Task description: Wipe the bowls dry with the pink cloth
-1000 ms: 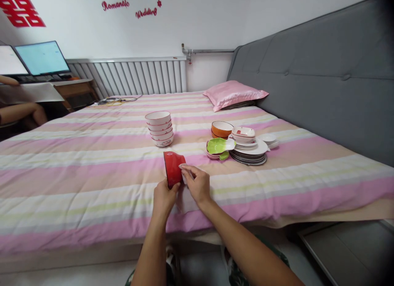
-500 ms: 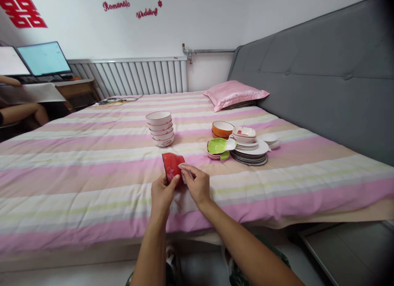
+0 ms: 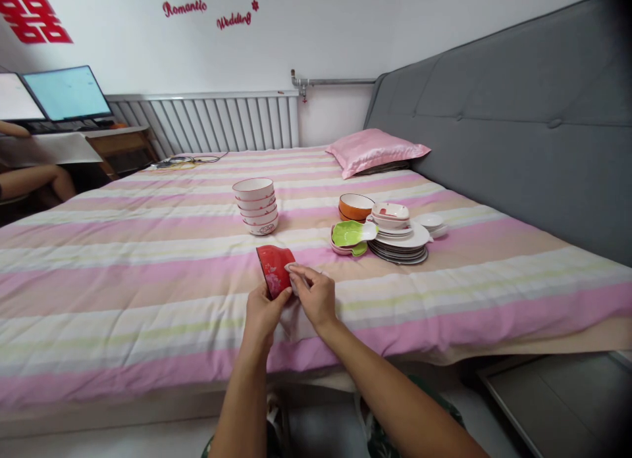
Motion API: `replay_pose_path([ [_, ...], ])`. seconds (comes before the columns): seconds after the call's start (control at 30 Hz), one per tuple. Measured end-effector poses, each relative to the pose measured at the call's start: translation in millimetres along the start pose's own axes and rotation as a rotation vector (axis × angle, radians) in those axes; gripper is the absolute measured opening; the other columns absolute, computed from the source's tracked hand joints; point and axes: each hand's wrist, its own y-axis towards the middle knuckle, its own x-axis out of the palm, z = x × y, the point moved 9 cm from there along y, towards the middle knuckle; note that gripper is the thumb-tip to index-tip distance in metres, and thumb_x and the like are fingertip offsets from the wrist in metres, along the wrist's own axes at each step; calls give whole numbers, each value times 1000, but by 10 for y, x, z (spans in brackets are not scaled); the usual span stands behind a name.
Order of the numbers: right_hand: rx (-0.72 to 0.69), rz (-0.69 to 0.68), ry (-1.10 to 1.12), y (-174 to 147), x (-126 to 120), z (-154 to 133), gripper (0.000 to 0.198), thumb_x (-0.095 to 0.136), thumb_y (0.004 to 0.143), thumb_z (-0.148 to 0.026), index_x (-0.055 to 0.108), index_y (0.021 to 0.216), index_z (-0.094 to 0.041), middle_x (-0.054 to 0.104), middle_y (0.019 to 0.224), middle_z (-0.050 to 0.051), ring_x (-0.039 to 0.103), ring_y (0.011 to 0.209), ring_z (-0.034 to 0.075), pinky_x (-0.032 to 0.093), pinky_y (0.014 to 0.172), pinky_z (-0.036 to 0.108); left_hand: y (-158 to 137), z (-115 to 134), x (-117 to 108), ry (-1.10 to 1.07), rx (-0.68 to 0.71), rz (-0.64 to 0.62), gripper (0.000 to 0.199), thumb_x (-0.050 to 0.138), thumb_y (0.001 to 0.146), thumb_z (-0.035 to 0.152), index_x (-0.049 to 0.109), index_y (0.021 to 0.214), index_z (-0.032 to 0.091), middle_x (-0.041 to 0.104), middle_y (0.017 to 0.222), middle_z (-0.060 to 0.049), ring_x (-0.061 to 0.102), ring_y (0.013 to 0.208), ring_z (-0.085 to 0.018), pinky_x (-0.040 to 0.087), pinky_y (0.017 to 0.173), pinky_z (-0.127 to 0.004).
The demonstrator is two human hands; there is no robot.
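Note:
A red bowl with a pink flower pattern is tipped on its side above the near part of the bed. My left hand grips its lower edge, thumb along the outer wall. My right hand is closed on a white cloth that it presses to the bowl's base; most of the cloth is hidden by my fingers. Just beyond the red bowl stands a stack of white bowls with red rims.
To the right sit orange bowls, green leaf-shaped dishes, stacked plates and small white dishes. Farther back lies a pink pillow by the grey headboard. Cables lie at the far left; a person's leg shows beyond.
The red bowl has turned a little in my hands, so more of its flower pattern shows. My left hand has shifted slightly to the right along it; the cloth stays against the base.

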Motion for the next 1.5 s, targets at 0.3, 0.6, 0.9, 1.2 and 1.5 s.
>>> replay_pose_path([
  [0.3,14,-6,-15,4,7,29,22,55,85,-25,72,99,-28,74,102,-2,68,98,16,51,94,31,-1,-9,-73,509,49,30,16,60,63,24,70,73,15,71,71,-9,65,74,-29,43,61,-31],
  [0.6,4,-1,-3,7,12,15,22,55,85,-24,72,100,-28,73,103,-2,68,99,16,51,95,30,54,-87,-116,456,70,14,21,63,63,30,70,77,16,71,75,-9,65,75,-28,44,60,-30],
  [0.9,-18,5,1,6,23,-22,23,55,86,-24,72,101,-28,73,104,-1,66,103,17,50,98,31,15,42,-18,47,77,-62,46,72,59,38,69,96,11,73,87,-8,65,81,-22,49,74,-30],
  [1.2,-17,-8,15,-9,29,-68,22,56,86,-24,71,100,-28,73,104,-1,67,103,16,50,96,31,-42,148,-25,-195,56,23,53,77,58,43,67,96,8,72,86,-8,65,82,-21,50,78,-31],
  [1.5,2,-4,17,-15,16,-33,22,55,86,-24,72,100,-28,73,103,-1,67,102,16,50,97,31,-38,70,-1,-127,-22,2,51,81,48,36,70,89,9,72,79,-8,65,75,-21,51,73,-31],
])
